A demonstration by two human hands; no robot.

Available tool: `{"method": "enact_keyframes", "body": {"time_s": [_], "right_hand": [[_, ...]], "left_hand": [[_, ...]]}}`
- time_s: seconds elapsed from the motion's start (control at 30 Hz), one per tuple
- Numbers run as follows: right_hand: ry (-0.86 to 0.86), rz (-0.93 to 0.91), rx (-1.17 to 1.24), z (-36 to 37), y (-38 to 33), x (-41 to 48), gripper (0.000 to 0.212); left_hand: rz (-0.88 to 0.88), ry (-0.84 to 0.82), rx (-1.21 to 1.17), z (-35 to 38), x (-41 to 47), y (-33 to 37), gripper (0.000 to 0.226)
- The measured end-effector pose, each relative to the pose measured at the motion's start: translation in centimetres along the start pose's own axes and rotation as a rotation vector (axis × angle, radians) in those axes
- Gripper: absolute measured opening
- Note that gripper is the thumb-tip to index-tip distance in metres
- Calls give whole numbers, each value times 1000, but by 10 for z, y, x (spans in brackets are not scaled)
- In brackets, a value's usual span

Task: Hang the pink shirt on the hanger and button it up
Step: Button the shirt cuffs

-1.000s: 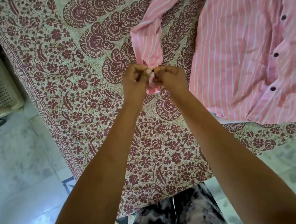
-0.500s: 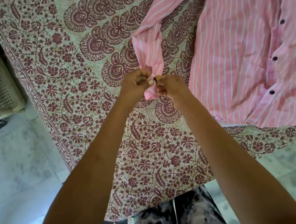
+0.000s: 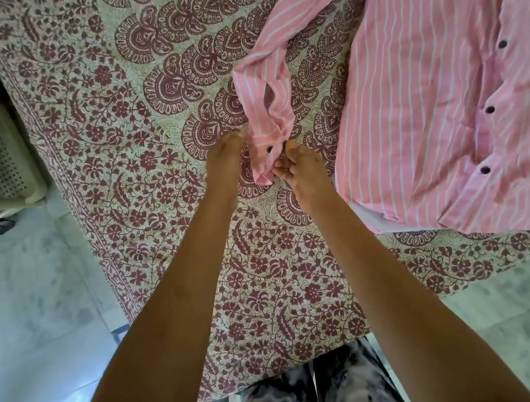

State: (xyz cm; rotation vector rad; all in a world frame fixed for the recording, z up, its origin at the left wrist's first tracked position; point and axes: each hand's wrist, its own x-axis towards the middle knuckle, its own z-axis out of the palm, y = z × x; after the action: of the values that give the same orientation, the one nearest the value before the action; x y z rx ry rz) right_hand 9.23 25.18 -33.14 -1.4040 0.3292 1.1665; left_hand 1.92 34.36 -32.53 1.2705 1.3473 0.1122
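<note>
The pink striped shirt (image 3: 430, 106) lies spread on the bed at the right, with dark buttons (image 3: 489, 109) down its front edge. One sleeve (image 3: 267, 87) runs down to the middle, and its cuff (image 3: 263, 162) hangs between my hands. My right hand (image 3: 300, 176) pinches the cuff's right edge with thumb and fingertips. My left hand (image 3: 225, 163) is just left of the cuff and blurred by motion, so its hold on the cloth is unclear. No hanger is in view.
A cream bedsheet (image 3: 136, 121) with maroon flowers covers the bed. A white perforated plastic piece (image 3: 3, 159) stands at the left edge on the pale tiled floor (image 3: 32, 305). My patterned trousers (image 3: 313, 385) show at the bottom.
My hands, pressed together on the cuff before, have parted slightly. The left hand has shifted left and the cuff now shows between them.
</note>
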Motion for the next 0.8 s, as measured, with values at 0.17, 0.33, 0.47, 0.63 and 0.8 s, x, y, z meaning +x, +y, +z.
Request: {"method": "enact_keyframes", "body": {"time_s": [0.17, 0.33, 0.47, 0.63, 0.8], "right_hand": [[-39, 61, 204, 4, 4, -13, 25], [80, 49, 184, 7, 5, -22, 26], [18, -2, -150, 30, -2, -30, 15], [-109, 94, -145, 75, -1, -43, 32], [-83, 162, -213, 79, 18, -37, 30]], "left_hand": [[-262, -256, -56, -6, -3, -3, 35], [-19, -18, 49, -19, -12, 11, 18], [249, 99, 263, -43, -18, 21, 16], [564, 140, 378, -70, -28, 30, 25], [473, 74, 795, -87, -8, -1, 37]]}}
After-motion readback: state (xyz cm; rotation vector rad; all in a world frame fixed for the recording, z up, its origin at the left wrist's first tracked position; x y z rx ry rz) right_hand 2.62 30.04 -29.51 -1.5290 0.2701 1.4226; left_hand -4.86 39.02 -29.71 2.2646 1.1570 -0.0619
